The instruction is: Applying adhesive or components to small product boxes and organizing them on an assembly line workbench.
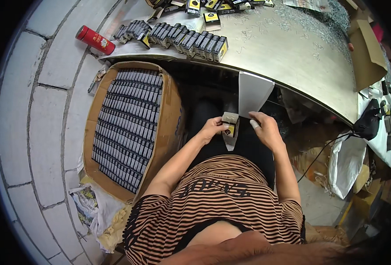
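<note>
My left hand (211, 130) grips a small black and yellow carton (229, 130) by its side, in front of my lap. The carton's pale top flap stands up, and its inside cannot be made out. A pale strip (230, 143) shows just below it. To the right of the carton, my right hand (267, 131) is raised with finger and thumb drawn together. A white wrap covers part of one digit. Whatever these fingertips hold is too small to make out. Close beyond them, a white panel (254, 93) slopes down from the table edge.
A large cardboard box (174, 104) on my left holds rows of small dark cartons. On the metal table (266, 55) stand a line of similar cartons (189, 42), a loose pile of them and scattered small metal pieces (310, 31). A red flask (95, 39) lies beyond the box.
</note>
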Available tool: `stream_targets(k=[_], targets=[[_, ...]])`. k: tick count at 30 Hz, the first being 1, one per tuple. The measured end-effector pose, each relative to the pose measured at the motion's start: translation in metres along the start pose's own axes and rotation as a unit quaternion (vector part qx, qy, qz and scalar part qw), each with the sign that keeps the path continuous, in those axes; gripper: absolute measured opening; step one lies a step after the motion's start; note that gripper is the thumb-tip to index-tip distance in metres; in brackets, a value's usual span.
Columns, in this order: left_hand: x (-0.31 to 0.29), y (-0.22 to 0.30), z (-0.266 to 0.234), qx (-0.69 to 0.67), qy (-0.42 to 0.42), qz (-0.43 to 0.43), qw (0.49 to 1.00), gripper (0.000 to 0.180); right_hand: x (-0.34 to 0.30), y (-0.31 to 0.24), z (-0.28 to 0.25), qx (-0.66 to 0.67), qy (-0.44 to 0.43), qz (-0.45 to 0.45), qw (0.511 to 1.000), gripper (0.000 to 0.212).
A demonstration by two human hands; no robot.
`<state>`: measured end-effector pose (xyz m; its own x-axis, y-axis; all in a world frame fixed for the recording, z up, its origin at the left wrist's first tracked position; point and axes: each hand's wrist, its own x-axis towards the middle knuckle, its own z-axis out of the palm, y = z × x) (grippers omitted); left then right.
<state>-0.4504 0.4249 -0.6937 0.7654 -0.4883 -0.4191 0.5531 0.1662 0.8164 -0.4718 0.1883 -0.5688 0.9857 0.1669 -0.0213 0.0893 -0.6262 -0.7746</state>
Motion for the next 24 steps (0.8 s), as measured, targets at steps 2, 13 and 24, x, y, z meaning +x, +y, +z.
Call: stream_targets(k=[2, 13, 24], targets=[[-0.008, 0.017, 0.012, -0.008, 0.006, 0.023, 1.0, 0.035, -0.003, 0.0, 0.0, -0.019, 0.002, -0.013, 1.0, 0.026], [-0.045, 0.094, 0.052, 0.35, 0.058, 0.452, 0.818, 0.051, 0.021, -0.057, 0.018, 0.634, -0.092, -0.001, 0.767, 0.061], [-0.021, 0.086, 0.048, 0.237, 0.086, 0.354, 0.9, 0.061, 0.025, -0.046, 0.027, 0.452, 0.067, 0.068, 0.887, 0.016]])
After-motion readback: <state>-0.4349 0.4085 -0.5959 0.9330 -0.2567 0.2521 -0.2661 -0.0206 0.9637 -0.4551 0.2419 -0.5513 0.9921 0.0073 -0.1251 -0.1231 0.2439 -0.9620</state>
